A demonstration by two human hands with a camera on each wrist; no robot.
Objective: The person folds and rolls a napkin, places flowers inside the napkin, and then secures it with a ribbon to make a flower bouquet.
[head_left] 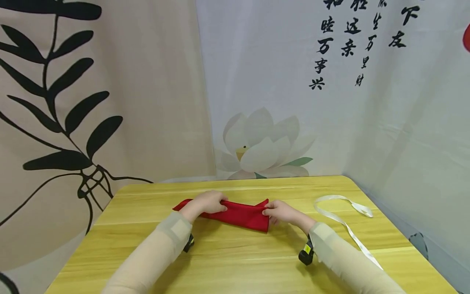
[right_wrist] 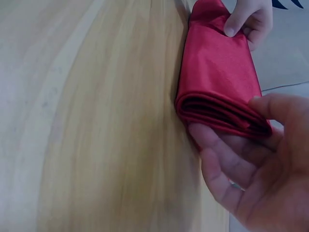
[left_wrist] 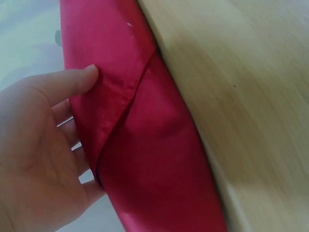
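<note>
A red satin cloth (head_left: 240,214), folded into a long flat band of several layers, is held between both hands over the table. Near its left part, my left hand (head_left: 209,202) grips the far edge; in the left wrist view the thumb lies on top of the cloth (left_wrist: 149,145) and the other fingers go behind it. A slanting fold edge crosses the cloth beside that thumb. My right hand (head_left: 282,212) pinches the right end, thumb above and fingers below, as the right wrist view shows at the rolled layers of the cloth (right_wrist: 217,72).
A white ribbon (head_left: 341,220) lies curled along the right side of the wooden table (head_left: 235,265). Behind the table hangs a curtain (head_left: 275,61) printed with a lotus, leaves and dark characters. Black wrist devices (head_left: 306,252) hang under the sleeves.
</note>
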